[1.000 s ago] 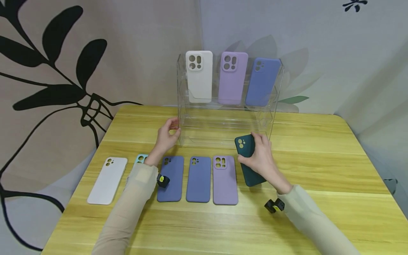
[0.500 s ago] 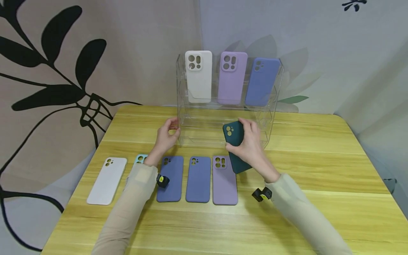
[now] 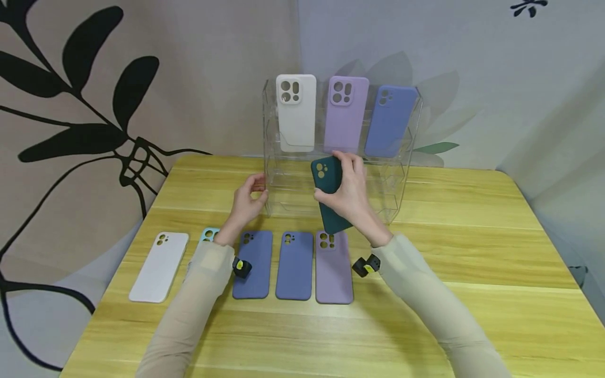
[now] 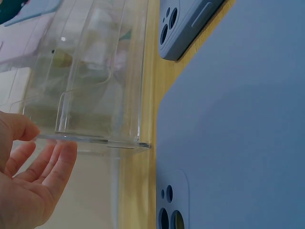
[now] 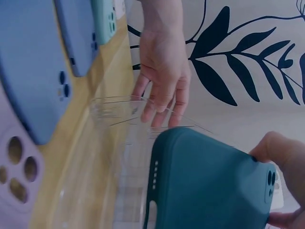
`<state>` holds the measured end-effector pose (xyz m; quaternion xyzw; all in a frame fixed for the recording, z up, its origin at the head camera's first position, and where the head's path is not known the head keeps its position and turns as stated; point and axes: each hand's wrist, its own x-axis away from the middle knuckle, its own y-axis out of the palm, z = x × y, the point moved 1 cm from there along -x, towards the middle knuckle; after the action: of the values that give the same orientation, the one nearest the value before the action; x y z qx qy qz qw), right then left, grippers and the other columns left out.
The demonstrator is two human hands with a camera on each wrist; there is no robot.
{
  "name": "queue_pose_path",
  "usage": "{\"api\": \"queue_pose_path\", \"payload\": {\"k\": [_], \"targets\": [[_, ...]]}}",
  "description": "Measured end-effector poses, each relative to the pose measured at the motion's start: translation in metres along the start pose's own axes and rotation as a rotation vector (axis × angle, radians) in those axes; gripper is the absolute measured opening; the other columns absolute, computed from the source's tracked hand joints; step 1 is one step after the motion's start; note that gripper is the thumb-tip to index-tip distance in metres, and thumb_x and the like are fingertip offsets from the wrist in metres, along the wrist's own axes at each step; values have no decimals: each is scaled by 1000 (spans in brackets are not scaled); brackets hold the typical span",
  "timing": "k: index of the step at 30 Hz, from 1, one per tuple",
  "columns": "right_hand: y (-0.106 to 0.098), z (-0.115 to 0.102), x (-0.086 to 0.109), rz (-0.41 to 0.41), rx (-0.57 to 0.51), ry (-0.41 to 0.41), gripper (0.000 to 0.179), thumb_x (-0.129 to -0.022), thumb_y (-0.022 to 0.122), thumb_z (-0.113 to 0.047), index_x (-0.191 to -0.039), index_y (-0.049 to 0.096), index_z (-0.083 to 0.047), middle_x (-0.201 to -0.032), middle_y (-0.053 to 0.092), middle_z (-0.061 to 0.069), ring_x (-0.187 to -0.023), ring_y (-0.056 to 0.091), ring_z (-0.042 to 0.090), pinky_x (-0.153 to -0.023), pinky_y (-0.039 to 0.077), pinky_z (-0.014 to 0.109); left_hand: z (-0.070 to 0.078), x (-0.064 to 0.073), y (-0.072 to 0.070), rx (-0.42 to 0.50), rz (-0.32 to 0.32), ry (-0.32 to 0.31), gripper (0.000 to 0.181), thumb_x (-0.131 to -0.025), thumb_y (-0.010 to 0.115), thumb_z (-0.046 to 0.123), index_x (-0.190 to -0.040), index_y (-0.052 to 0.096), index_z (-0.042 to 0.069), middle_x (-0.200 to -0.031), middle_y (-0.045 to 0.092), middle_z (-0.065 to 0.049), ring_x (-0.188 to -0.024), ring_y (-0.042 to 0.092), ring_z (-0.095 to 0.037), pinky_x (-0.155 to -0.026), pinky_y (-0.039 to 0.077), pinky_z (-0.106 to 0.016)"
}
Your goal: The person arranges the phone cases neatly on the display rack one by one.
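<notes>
Held a dark green phone case (image 3: 326, 181) in the right grip (image 3: 350, 191), thumb and fingers set across both long edges, at frame centre. Suspended tilted before the lower part of a clear stand (image 4: 88, 95), lower end overlapping the top edge of a lavender case (image 3: 333, 278) in the head view. Pinched the stand's left side panel between thumb and fingers of the left grip (image 3: 249, 200). Showed a strip of wood-grain bench (image 3: 472, 236) between stand and front row, with wider surface toward frame right. Spaced by narrow gaps at lower left and centre: white case (image 3: 158, 268), turquoise case (image 3: 208, 234) partly hidden by a sleeve (image 3: 189, 304), two slate-blue cases (image 3: 294, 273), then lavender. Leaned three further cases (image 3: 344, 123) on the upper tier. Formed throughout with rounded corners, camera cutouts and smooth matte backs, against glossy transparent panels.
</notes>
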<state>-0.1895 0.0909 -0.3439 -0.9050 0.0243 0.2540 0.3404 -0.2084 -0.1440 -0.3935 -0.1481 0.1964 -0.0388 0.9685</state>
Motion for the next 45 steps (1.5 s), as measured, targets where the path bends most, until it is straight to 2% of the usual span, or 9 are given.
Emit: {"api": "queue_pose_path", "payload": {"k": [7, 12, 19, 25, 34, 45], "targets": [[13, -11, -25, 70, -26, -26, 69, -71, 72, -19, -133, 44, -2, -121, 37, 23, -105, 33, 36, -87, 31, 49, 1, 1, -1, -9, 6, 4, 35, -81, 50, -20, -116, 46, -23, -110, 51, -41, -95, 52, -51, -90, 42, -58], [23, -18, -43, 142, -56, -51, 69, -71, 70, -18, -132, 44, 0, -120, 37, 22, -105, 35, 34, -88, 32, 47, 1, 1, -1, 0, 4, 15, 35, -81, 51, -21, -116, 46, -23, -110, 51, -42, -95, 53, -52, -90, 43, -58], [37, -27, -65, 250, -65, -23, 72, -71, 72, -19, -133, 41, -2, -125, 35, 17, -111, 34, 30, -93, 32, 40, 2, 1, -1, -10, 7, 15, 35, -81, 50, -21, -116, 45, -23, -110, 51, -41, -95, 53, -51, -89, 44, -56], [52, -28, -80, 373, -41, -1, 73, -71, 74, -20, -134, 40, -4, -128, 33, 15, -116, 31, 27, -101, 26, 35, 3, 1, -1, -11, -1, -10, 35, -82, 50, -20, -117, 45, -23, -111, 50, -40, -97, 52, -51, -91, 43, -55], [72, -21, -84, 506, -32, 42, 74, -73, 74, -19, -135, 37, -5, -132, 29, 14, -119, 28, 27, -101, 29, 32, 3, 0, 0, -20, 5, -4, 34, -82, 50, -20, -116, 46, -23, -111, 50, -41, -96, 53, -51, -90, 44, -54], [97, -18, -77, 611, 25, 20, 74, -72, 76, -18, -134, 38, -5, -132, 30, 16, -118, 31, 30, -102, 29, 37, 3, 0, 0, -23, 2, -17, 36, -82, 51, -19, -118, 46, -22, -112, 51, -40, -97, 53, -50, -90, 45, -53]]}}
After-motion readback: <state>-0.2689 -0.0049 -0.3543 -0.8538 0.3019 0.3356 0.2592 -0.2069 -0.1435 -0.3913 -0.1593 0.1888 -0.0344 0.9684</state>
